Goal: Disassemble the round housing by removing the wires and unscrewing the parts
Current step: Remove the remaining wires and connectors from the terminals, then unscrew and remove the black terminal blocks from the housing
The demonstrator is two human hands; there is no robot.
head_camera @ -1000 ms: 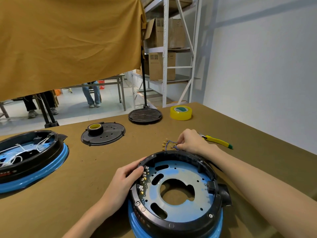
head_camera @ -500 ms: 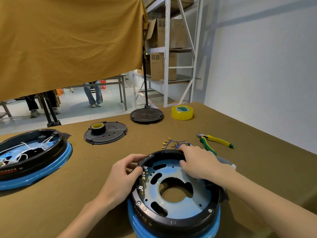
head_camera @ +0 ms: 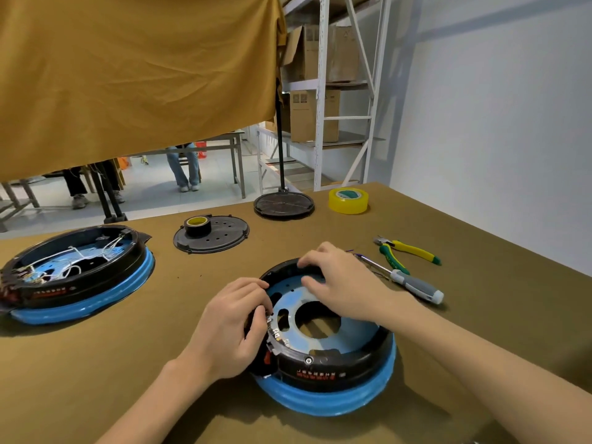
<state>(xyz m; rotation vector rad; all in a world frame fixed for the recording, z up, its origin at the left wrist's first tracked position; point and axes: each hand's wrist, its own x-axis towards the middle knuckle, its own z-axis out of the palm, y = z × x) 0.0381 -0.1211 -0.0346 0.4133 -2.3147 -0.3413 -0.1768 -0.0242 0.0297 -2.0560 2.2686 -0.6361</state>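
The round housing [head_camera: 336, 360] lies near the table's front: a black ring on a blue base with a blue metal plate [head_camera: 355, 328] inside. My left hand [head_camera: 230, 328] grips its left rim, fingers curled over the row of terminals. My right hand [head_camera: 342, 283] rests on the far rim with its fingers bent over the edge. A few removed wires [head_camera: 354, 252] peek out just behind my right hand, mostly hidden. A grey-handled screwdriver [head_camera: 413, 285] lies right of the housing.
A second housing [head_camera: 73, 277] with white wires inside sits at the left. A black cover disc [head_camera: 214, 235] carries a black tape roll. Yellow-green pliers [head_camera: 407, 251], a yellow tape roll [head_camera: 348, 200] and a stand base [head_camera: 283, 205] lie farther back.
My right hand left the wires behind the housing and came onto its far rim. The housing has turned, its label now facing me. The screwdriver has come into sight.
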